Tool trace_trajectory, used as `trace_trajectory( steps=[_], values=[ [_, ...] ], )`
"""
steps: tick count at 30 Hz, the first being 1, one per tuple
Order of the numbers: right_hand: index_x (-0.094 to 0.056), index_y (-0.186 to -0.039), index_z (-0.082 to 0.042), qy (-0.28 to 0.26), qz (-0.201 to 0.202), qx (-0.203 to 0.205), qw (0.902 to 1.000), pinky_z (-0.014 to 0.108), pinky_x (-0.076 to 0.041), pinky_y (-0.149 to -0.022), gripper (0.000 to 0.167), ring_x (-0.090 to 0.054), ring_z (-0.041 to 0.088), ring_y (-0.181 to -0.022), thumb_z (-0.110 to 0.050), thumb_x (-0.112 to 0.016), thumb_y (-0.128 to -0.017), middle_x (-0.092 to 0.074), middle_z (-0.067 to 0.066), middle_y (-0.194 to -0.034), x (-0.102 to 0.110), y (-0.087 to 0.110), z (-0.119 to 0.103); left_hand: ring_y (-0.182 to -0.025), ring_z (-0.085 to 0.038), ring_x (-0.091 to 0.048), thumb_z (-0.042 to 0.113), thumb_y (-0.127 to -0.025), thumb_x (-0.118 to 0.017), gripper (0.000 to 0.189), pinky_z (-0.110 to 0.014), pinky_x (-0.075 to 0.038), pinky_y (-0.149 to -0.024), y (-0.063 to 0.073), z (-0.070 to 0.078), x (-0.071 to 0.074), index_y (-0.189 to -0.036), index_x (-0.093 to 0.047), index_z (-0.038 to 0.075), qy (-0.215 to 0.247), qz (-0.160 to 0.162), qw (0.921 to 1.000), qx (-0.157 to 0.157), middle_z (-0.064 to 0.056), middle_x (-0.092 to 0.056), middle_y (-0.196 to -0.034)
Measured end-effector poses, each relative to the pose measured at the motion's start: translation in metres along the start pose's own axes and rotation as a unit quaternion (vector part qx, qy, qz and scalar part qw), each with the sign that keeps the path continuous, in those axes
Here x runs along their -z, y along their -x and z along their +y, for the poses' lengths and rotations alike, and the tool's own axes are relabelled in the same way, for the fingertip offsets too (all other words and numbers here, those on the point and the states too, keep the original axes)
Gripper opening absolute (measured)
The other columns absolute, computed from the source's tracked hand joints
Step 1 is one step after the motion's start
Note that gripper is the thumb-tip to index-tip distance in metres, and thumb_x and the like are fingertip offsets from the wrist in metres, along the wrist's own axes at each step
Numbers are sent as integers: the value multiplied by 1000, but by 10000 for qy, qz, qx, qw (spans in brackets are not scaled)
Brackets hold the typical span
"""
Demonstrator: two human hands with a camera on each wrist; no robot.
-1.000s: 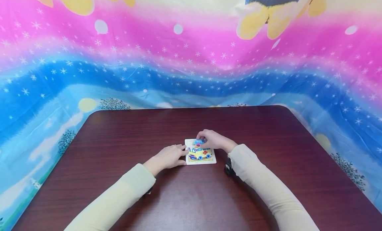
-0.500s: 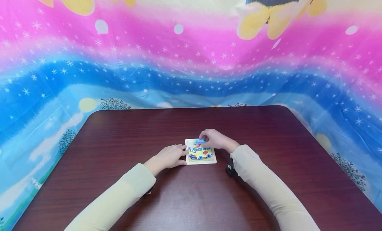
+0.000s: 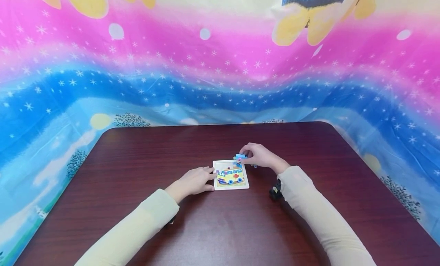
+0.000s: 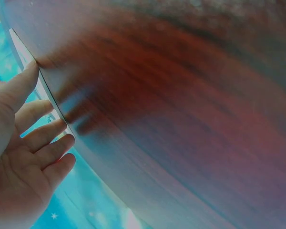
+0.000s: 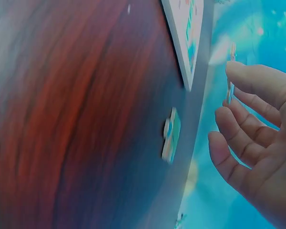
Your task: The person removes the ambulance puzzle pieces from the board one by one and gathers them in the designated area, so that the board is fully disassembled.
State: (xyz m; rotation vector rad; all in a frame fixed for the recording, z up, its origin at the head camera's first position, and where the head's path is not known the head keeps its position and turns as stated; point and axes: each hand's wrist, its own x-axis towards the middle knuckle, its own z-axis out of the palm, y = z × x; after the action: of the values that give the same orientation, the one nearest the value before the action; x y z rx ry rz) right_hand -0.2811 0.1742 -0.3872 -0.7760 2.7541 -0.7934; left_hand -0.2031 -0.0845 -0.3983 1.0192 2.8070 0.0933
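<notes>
A square jigsaw puzzle board [image 3: 231,188] with a white rim lies mid-table and shows a yellow ambulance with a red cross; its upper part shows a pale bare area. My left hand [image 3: 194,181] rests at the board's left side, fingers fairly straight; in the left wrist view the thumb [image 4: 26,83] and fingertips touch the board's edge. Between thumb and fingers my right hand [image 3: 262,157] pinches a mostly blue puzzle piece [image 3: 240,156] near the board's upper right corner. The right wrist view has this piece [image 5: 230,78] edge-on, raised above the table.
Another puzzle piece [image 5: 171,136] lies on the table just right of the board, mostly hidden beneath my right hand in the head view. The dark wooden table [image 3: 165,144] has a colourful printed cloth [image 3: 220,67] hanging behind it.
My right hand has moved right and slightly away from me, carrying the blue puzzle piece from over the board's top to its upper right corner. My left hand stays put.
</notes>
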Motion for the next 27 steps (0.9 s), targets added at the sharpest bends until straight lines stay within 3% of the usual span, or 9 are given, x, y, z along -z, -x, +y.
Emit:
trace_trajectory(
  steps=[14,27],
  values=[
    [-63,-103,-5,-68,352,-161,9992,34,-50,-69,22,-55,21,-81,-8,-69,-82,-57,7,-95,25,27,36,-126,-28,-39,35,-87,-63,52,-39,-34,-101,1,1,1,-131,-53,9,42,7,10000,7,-13,-44,-136],
    [-63,-104,-4,-43,310,-536,9981,34,-50,-68,23,-55,21,-80,-8,-69,-82,-58,8,-96,27,40,60,-126,-30,-38,34,-87,-63,51,-41,-34,-100,1,1,1,-130,-53,9,130,24,9999,1,-14,-44,-137]
  ],
)
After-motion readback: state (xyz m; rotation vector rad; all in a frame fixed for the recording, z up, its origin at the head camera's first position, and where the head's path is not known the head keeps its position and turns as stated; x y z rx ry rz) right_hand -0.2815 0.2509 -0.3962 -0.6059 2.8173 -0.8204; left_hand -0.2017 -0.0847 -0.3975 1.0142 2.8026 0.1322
